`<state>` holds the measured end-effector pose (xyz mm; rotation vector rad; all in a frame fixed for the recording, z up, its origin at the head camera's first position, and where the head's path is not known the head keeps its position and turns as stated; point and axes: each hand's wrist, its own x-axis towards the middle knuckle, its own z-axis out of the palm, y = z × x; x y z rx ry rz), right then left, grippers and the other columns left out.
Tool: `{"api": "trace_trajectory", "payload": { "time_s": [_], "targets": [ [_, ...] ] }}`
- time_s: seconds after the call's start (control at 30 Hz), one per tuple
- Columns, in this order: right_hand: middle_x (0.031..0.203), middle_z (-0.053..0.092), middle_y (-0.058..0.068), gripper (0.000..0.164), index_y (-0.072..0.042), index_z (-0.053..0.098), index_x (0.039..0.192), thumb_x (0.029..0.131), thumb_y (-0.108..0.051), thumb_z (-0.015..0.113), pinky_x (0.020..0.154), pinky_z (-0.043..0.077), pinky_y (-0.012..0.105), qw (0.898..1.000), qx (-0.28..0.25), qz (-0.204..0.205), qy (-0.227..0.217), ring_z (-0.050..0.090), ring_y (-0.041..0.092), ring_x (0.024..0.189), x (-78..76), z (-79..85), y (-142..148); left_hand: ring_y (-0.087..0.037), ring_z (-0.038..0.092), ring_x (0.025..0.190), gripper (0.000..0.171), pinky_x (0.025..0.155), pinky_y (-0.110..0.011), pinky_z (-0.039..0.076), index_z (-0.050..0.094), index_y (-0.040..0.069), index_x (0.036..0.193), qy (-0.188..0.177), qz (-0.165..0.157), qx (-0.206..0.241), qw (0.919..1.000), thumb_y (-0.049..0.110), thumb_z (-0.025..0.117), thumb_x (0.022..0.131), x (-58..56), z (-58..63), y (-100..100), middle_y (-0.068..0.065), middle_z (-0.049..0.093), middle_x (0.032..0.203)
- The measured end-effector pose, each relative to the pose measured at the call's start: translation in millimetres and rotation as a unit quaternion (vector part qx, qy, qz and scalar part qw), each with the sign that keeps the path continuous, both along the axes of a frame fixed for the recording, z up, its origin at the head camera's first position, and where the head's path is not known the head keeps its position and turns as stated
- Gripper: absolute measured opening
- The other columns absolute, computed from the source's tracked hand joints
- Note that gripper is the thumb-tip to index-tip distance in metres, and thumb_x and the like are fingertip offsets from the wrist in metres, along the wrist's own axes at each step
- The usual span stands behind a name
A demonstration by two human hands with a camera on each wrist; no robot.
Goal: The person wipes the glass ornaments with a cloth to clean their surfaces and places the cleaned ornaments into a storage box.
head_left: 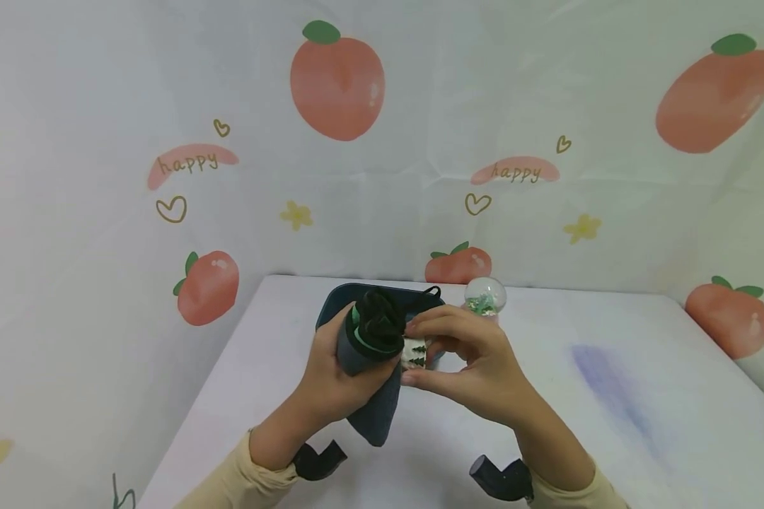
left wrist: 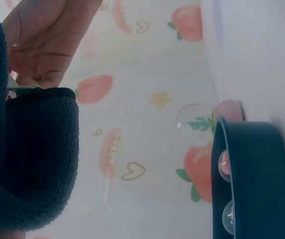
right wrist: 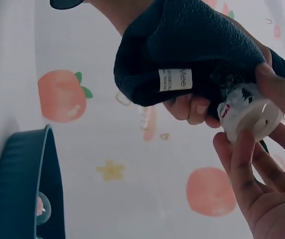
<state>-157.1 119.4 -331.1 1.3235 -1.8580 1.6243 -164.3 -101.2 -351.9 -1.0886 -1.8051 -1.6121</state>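
Observation:
A dark blue towel (head_left: 375, 413), with a white label (right wrist: 175, 79) on one side, is bunched in my left hand (head_left: 337, 375). Its folds press against a small ornament with a white base (right wrist: 246, 114) printed with green trees, likely a snow globe; the cloth hides its upper part. My right hand (head_left: 477, 353) pinches that base between thumb and fingers, underside turned toward the right wrist camera. Both hands are raised close together in front of the tray. In the left wrist view, the towel (left wrist: 38, 154) covers most of the left side and hides the left fingers.
Behind the hands stands a dark teal tray (head_left: 340, 293); in the left wrist view, clear globes (left wrist: 228, 216) lie inside it. Another snow globe (head_left: 484, 297) with a green tree and a pink base stands at the tray's right, near the back edge of the white table (head_left: 547, 396).

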Motion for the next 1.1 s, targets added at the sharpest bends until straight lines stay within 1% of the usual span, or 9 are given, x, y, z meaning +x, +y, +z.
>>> {"api": "trace_trajectory", "payload": {
  "time_s": [0.1,0.2,0.33,0.43,0.5,0.57,0.67,0.87,1.1],
  "targets": [
    [0.119,0.072,0.012,0.053,0.005,0.070,0.120,0.071,0.019,0.086,0.074,0.061,0.027,1.000,-0.017,0.024,-0.008,0.067,0.015,0.102,0.8,1.2,3,-0.018,0.067,0.095,0.044,0.087,-0.036,0.058,0.065,0.004,0.120,-0.009,0.007,0.006,0.9999,-0.006,0.078,0.080,1.7,2.3,0,-0.011,0.071,0.104],
    [0.122,0.073,0.005,0.044,0.010,0.067,0.122,0.081,0.018,0.080,0.080,0.063,0.029,0.998,-0.030,0.036,-0.034,0.071,0.015,0.102,3.9,3.4,5,-0.016,0.066,0.095,0.042,0.088,-0.034,0.057,0.066,0.002,0.118,-0.010,0.028,0.025,0.9993,-0.007,0.078,0.078,4.4,5.8,-2,-0.012,0.071,0.103],
    [0.116,0.075,0.000,0.031,0.006,0.068,0.123,0.092,0.010,0.073,0.079,0.064,0.031,0.995,-0.017,0.001,-0.095,0.075,0.015,0.097,10.6,6.8,4,-0.016,0.066,0.092,0.040,0.086,-0.032,0.056,0.066,0.000,0.115,0.005,0.048,0.043,0.9979,-0.005,0.077,0.077,7.6,8.9,-2,-0.012,0.069,0.099],
    [0.104,0.075,0.004,0.025,0.000,0.070,0.121,0.097,0.005,0.069,0.071,0.063,0.032,0.990,0.012,-0.028,-0.135,0.074,0.016,0.081,13.9,8.9,3,-0.016,0.066,0.091,0.042,0.085,-0.031,0.057,0.065,0.000,0.115,0.021,0.052,0.038,0.9977,-0.004,0.078,0.075,7.9,8.8,0,-0.012,0.069,0.098],
    [0.098,0.074,0.008,0.021,-0.001,0.070,0.120,0.100,0.002,0.067,0.069,0.063,0.033,0.986,0.032,-0.030,-0.163,0.072,0.017,0.075,14.6,9.6,3,-0.017,0.066,0.091,0.042,0.085,-0.031,0.057,0.065,0.000,0.116,0.025,0.054,0.032,0.9977,-0.004,0.078,0.076,7.2,7.9,0,-0.012,0.069,0.099],
    [0.098,0.073,0.012,0.019,-0.001,0.069,0.121,0.102,-0.001,0.066,0.070,0.063,0.034,0.980,0.048,-0.018,-0.191,0.072,0.017,0.075,14.3,10.8,2,-0.017,0.065,0.092,0.042,0.086,-0.031,0.057,0.065,0.000,0.116,0.020,0.056,0.031,0.9977,-0.004,0.079,0.076,6.3,6.3,0,-0.011,0.069,0.099],
    [0.103,0.073,0.016,0.019,-0.001,0.069,0.122,0.104,-0.005,0.065,0.074,0.064,0.035,0.972,0.064,0.001,-0.225,0.073,0.017,0.083,13.2,11.7,2,-0.017,0.066,0.091,0.041,0.085,-0.031,0.057,0.065,0.002,0.114,0.008,0.060,0.024,0.9978,-0.004,0.079,0.076,5.8,3.5,-2,-0.010,0.069,0.099],
    [0.105,0.074,0.016,0.020,0.000,0.070,0.120,0.102,-0.007,0.069,0.078,0.063,0.031,0.970,0.067,-0.002,-0.233,0.074,0.015,0.089,10.3,10.7,1,-0.017,0.066,0.089,0.039,0.084,-0.033,0.057,0.067,0.004,0.115,-0.011,0.075,0.012,0.9970,0.000,0.080,0.078,5.2,1.0,-4,-0.007,0.070,0.098],
    [0.108,0.074,0.015,0.025,-0.002,0.071,0.120,0.096,-0.001,0.074,0.081,0.063,0.030,0.973,0.038,-0.012,-0.226,0.074,0.018,0.093,10.6,8.2,1,-0.017,0.066,0.089,0.038,0.084,-0.034,0.058,0.067,0.005,0.116,-0.025,0.071,0.000,0.9972,0.001,0.080,0.081,2.3,2.8,-2,-0.007,0.071,0.098]
  ]
}}
